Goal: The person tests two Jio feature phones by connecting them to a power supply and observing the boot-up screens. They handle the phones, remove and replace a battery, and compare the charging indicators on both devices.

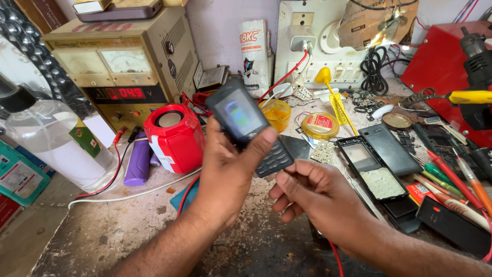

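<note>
My left hand (225, 174) holds a black keypad phone (247, 124) up over the workbench, thumb pressed on its face near the keypad. The phone's small screen is lit with a blurred picture. My right hand (318, 197) sits just below and to the right of the phone's lower end, fingers curled inward. Whether it pinches a thin wire there I cannot tell. A red wire (337, 259) runs down under my right wrist.
A beige bench power supply (120, 66) with a red readout stands at the back left, a small red speaker (176, 136) and a clear bottle (48, 136) near it. Opened phone shells (371, 164), screwdrivers (456, 182), a yellow tin (321, 124) and a red case (441, 64) lie at right.
</note>
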A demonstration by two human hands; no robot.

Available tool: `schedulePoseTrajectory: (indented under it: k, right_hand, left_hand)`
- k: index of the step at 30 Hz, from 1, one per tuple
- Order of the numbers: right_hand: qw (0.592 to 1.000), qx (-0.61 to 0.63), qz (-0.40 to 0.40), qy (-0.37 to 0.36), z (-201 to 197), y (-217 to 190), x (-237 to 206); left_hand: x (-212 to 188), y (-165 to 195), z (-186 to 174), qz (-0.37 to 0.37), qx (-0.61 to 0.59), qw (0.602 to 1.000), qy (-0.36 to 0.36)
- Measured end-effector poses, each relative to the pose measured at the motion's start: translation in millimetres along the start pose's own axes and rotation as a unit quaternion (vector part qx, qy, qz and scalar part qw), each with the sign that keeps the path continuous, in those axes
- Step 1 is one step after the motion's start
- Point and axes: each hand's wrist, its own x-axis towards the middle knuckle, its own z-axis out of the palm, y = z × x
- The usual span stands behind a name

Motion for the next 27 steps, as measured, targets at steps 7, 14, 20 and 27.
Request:
schedulePoseTrajectory:
  k: [7,14,20,27]
  right_hand:
    - [0.998,0.046,0.021,-0.043,1.5,4.1,0.5]
    - [0.997,0.048,0.030,-0.059,5.9,5.4,-2.0]
    - [0.996,0.063,0.018,-0.062,5.8,14.4,-3.1]
    - [0.988,0.122,0.009,-0.089,8.8,32.1,-2.7]
  left_hand:
    - [-4.8,4.9,2.9,-0.033,-0.011,0.998,-0.055]
    - [-6.4,6.2,4.6,-0.051,-0.037,0.996,-0.060]
    - [-8.8,5.3,4.3,-0.048,-0.042,0.995,-0.077]
    - [-11.4,5.0,5.0,-0.066,-0.025,0.996,-0.062]
